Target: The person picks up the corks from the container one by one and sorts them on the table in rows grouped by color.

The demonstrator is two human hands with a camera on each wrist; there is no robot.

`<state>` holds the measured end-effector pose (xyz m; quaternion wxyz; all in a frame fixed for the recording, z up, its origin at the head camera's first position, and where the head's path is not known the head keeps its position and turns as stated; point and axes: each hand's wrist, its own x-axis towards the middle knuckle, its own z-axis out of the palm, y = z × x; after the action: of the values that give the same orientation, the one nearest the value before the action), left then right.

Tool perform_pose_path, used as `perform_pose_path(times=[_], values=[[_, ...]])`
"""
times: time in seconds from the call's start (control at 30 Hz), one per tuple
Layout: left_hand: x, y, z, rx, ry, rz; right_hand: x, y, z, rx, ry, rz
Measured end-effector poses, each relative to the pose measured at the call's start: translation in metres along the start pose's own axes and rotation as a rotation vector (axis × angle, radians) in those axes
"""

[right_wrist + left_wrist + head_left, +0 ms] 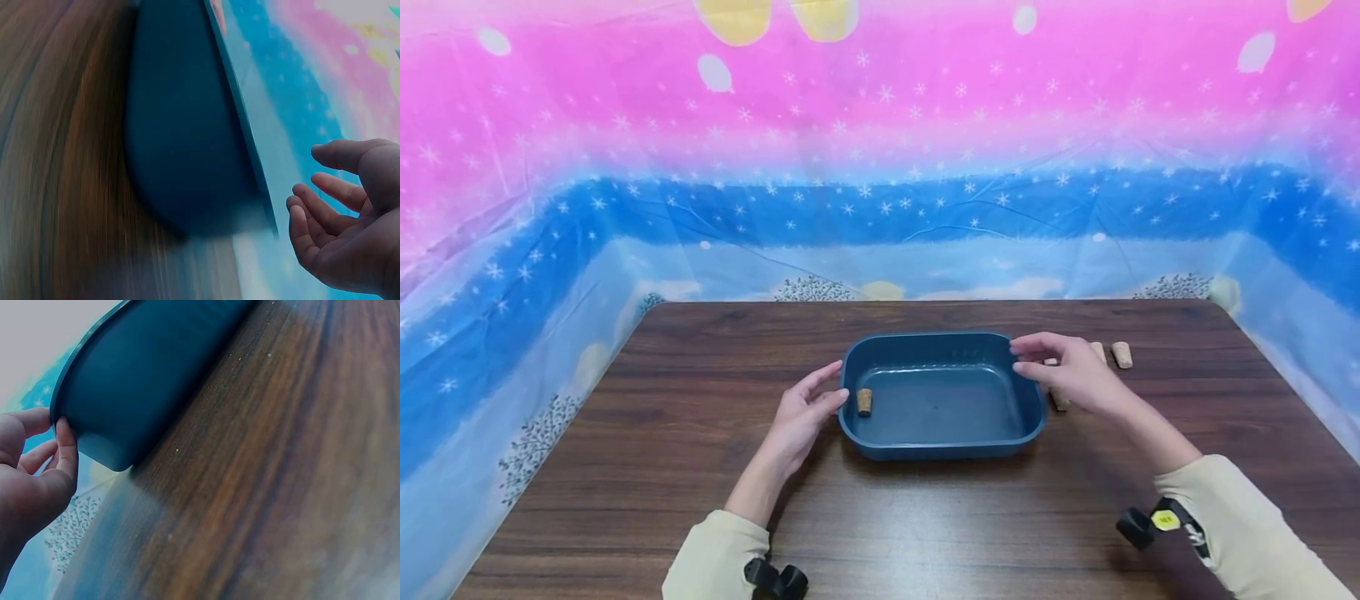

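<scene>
A dark blue plastic tub point(936, 408) stands on the table, with one cork point(865, 402) upright near its left end. My left hand point(797, 417) pinches the tub's left rim between thumb and fingers; the left wrist view shows the thumb point(66, 447) against the outer wall. Over the tub's right end is my right hand point(1071, 371), its fingers loosely bent and nothing between them. In the right wrist view this hand point(350, 231) is apart from the rim. Beside the tub, several corks point(1122, 355) are on the table, some partly hidden by the right hand.
The brown wood-grain table point(625, 467) extends around the tub on all sides. A pink and blue snowflake cloth point(880, 208) hangs behind the table and along both sides. Each sleeve carries a black wrist camera point(775, 577).
</scene>
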<state>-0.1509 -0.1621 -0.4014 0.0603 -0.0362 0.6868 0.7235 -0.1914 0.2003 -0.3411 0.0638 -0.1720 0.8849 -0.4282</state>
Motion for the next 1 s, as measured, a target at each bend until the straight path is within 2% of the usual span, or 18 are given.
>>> perform_pose_path(times=[0.27, 0.43, 0.67, 0.77, 1.0], values=[[0.0, 0.0, 0.0, -0.001, 0.004, 0.003, 0.017, -0.025, 0.044, 0.067, -0.167, -0.088], [0.0, -0.001, 0.0, -0.001, 0.006, 0.003, 0.027, -0.037, 0.065, 0.098, -0.218, -0.057], [0.001, 0.001, 0.0, -0.015, 0.004, 0.004, 0.041, -0.056, 0.085, 0.15, -0.311, 0.003], [0.0, 0.001, -0.001, -0.019, 0.005, 0.002, 0.05, -0.064, 0.094, 0.125, -0.332, 0.014], [0.0, 0.0, -0.003, -0.031, -0.013, -0.006, 0.07, -0.073, 0.118, -0.003, -0.342, 0.027]])
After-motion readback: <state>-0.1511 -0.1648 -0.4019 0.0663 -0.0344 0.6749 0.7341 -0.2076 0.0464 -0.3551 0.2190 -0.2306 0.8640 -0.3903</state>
